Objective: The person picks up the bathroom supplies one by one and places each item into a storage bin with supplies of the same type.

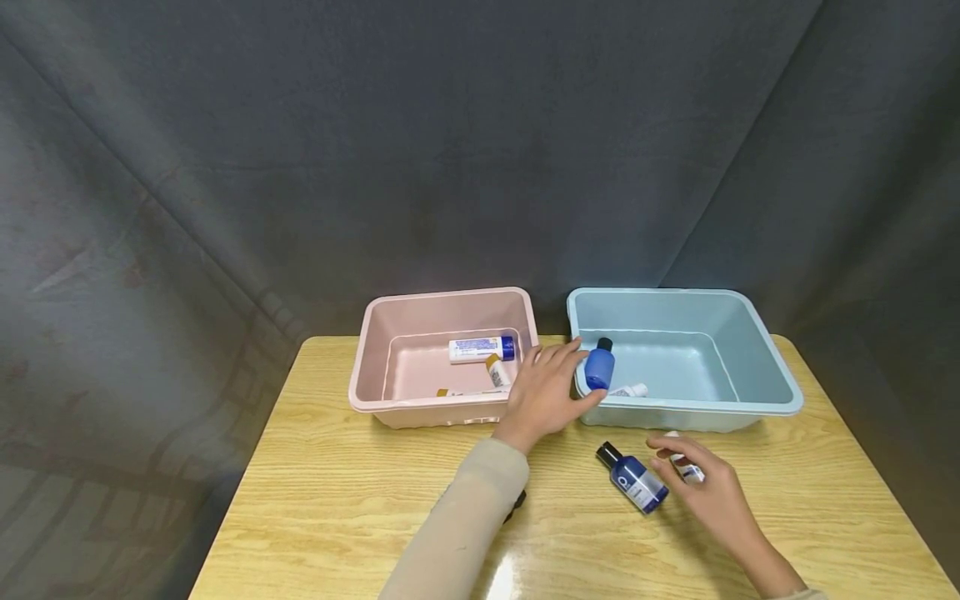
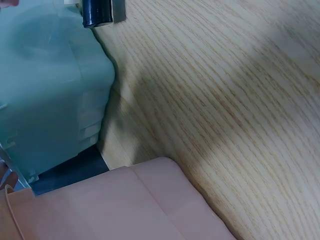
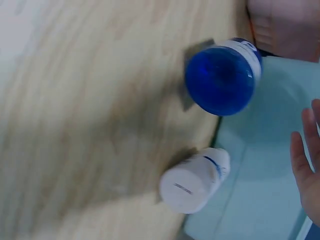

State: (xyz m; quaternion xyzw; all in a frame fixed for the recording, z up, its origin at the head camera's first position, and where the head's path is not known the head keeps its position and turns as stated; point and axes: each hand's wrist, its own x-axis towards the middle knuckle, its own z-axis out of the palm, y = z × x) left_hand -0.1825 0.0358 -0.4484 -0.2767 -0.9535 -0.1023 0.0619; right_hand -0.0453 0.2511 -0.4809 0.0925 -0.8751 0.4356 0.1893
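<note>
My left hand (image 1: 547,393) reaches over the near left corner of the light blue bin (image 1: 776,404), its fingers spread. Just beyond its fingertips a blue bottle with a black cap (image 1: 600,367) leans inside that bin, the thumb overlapping its lower end. My right hand (image 1: 708,483) hovers over the table with loosely bent fingers, holding nothing. Beneath it lies a small white bottle (image 3: 187,187), partly covered by the hand in the head view. Left of the right thumb, a dark blue bottle with a black cap (image 1: 637,482) lies on its side.
A pink bin (image 1: 363,358) stands to the left, holding a white tube with a blue cap (image 1: 480,349) and gold-capped containers (image 1: 497,371). A white container (image 1: 630,390) lies in the blue bin. A black object (image 1: 515,505) shows beside my left sleeve. Dark cloth (image 1: 480,167) hangs behind.
</note>
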